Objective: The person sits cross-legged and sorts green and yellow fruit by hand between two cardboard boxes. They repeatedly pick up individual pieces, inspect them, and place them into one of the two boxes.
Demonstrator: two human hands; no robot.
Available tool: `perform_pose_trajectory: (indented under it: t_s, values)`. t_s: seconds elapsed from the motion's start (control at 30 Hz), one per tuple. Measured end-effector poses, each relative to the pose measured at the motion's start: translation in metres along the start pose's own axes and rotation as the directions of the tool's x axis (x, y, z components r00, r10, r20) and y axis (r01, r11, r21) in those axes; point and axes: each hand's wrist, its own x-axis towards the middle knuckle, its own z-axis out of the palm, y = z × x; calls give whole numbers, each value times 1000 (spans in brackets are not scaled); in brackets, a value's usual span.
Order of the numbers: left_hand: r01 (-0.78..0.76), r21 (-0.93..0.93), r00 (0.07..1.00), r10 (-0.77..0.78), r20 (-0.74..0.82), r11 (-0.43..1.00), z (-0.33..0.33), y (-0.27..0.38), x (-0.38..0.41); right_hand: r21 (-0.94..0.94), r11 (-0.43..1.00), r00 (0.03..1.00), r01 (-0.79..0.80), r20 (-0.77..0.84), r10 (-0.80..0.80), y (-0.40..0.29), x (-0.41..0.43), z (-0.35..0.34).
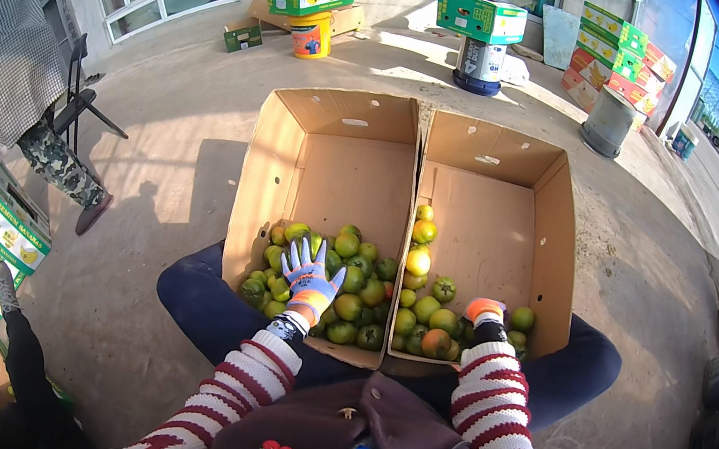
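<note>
Two cardboard boxes sit side by side in front of me, between my bent legs. Green tomatoes point(347, 306) fill the near part of the left box point(352, 180). My left hand point(311, 280), in a blue and orange work glove, lies over these tomatoes with its fingers spread and nothing in its grasp. In the right box point(487, 210), a row of yellow-green tomatoes point(418, 261) runs along the left wall, and more tomatoes point(442, 320) gather at the near end. My gloved right hand point(486, 311) is lowered among them, its fingers curled downward and hidden.
Banana cartons rest on a yellow bucket point(310, 34) and a grey drum point(479, 66) ahead. A carton stack point(608, 59) and a grey bucket point(609, 121) stand right. At left are a person point(17, 53), a folding chair point(77, 99), more banana cartons point(10, 223) and another person's leg point(30, 340).
</note>
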Motion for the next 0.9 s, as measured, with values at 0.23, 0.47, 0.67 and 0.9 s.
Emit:
perform_pose_trajectory:
  t_s: [0.23,0.47,0.67,0.9]
  values:
    - [-40,-39,997,42,63,998,4,5,-5,30,989,986,148,70,-149,4,-9,1]
    - [-48,-148,997,37,-74,988,6,2,-1,-55,998,998,35,46,-33,-3,-71,-40]
    - [-419,-785,900,95,-425,457,-12,16,3,494,731,522,470,-824,221,-21,-115,-81]
    - [21,-966,816,563,-131,-256,-41,27,-8,-205,358,-86,911,-943,-321,-96,-210,-103]
